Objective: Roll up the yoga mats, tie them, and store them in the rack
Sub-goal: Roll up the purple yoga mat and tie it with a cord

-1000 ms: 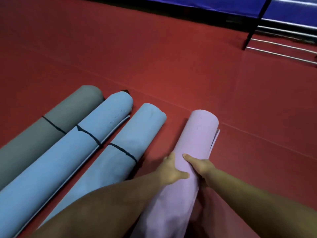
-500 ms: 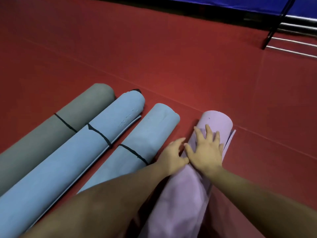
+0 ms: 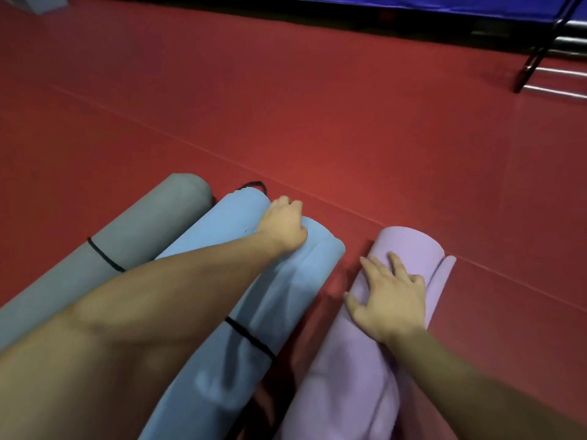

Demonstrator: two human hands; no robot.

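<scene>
Four rolled yoga mats lie side by side on the red floor. The grey mat [image 3: 143, 230] and the nearer blue mat [image 3: 286, 300] each carry a black tie. My left arm crosses the other blue mat [image 3: 228, 223]. My left hand [image 3: 282, 225] lies knuckles-up over the far ends of the two blue mats, fingers bent down and tips hidden. A loose black strap loop [image 3: 254, 185] lies just beyond them. The lilac mat [image 3: 409, 246] has no tie in view and its outer flap stands slightly off. My right hand [image 3: 387, 300] presses flat on it, fingers spread.
A black-framed rack with silver bars [image 3: 540, 55] stands at the top right, below blue padding [image 3: 444, 4]. Red floor [image 3: 317, 122] stretches between the mats and the rack. A pale object [image 3: 41, 3] shows at the top left corner.
My left hand left the lilac mat and moved left and forward to the far ends of the blue mats. My right hand stayed on the lilac mat. The view shifted.
</scene>
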